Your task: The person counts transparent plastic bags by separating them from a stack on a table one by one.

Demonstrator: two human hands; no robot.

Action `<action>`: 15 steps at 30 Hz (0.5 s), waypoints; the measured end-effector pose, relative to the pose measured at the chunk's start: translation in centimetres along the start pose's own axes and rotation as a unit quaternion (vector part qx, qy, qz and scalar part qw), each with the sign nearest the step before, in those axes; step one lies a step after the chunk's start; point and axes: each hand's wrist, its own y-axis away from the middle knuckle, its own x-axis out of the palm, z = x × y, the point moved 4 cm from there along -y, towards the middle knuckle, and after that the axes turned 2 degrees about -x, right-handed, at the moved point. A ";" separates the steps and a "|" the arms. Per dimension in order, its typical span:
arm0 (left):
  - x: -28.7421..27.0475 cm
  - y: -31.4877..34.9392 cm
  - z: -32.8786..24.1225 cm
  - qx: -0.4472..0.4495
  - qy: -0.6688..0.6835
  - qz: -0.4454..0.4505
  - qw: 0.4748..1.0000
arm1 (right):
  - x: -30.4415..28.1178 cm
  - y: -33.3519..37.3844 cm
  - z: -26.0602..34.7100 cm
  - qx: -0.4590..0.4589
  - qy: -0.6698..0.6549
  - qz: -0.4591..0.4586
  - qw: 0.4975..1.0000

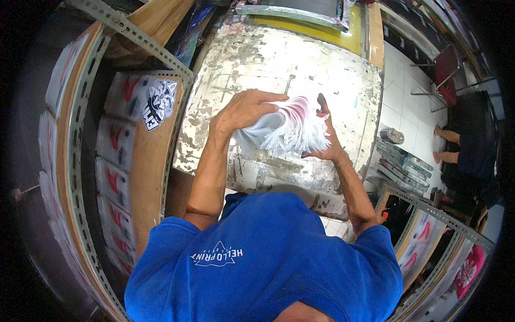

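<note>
Your left hand (248,110) is clamped on the curled left part of a stack of thin sheets (287,126), over the middle of the table (225,59). Your right hand (331,140) spreads at their fanned right side; its palm is hidden, so I can't tell whether it grips. Whether the sheets touch the pale, blotched tabletop is unclear too. Ahead of you, worn surface runs to a yellow panel (314,36) and a frame (292,17), cut off above. A wooden shelf (147,177) crowds your left; past the right edge lies white tiled floor (394,86).
</note>
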 end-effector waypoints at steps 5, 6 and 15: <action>0.3 -0.4 -0.9 -0.043 -0.023 0.017 0.999 | -0.6 -0.5 0.1 -0.015 -0.015 0.006 1.000; 0.4 -0.4 -1.1 -0.041 -0.034 0.011 0.999 | -0.9 -0.5 -0.4 -0.026 0.021 0.024 0.999; 0.5 -0.4 -0.4 -0.019 -0.034 -0.002 0.999 | -0.7 -1.1 -1.0 -0.096 0.044 0.019 0.994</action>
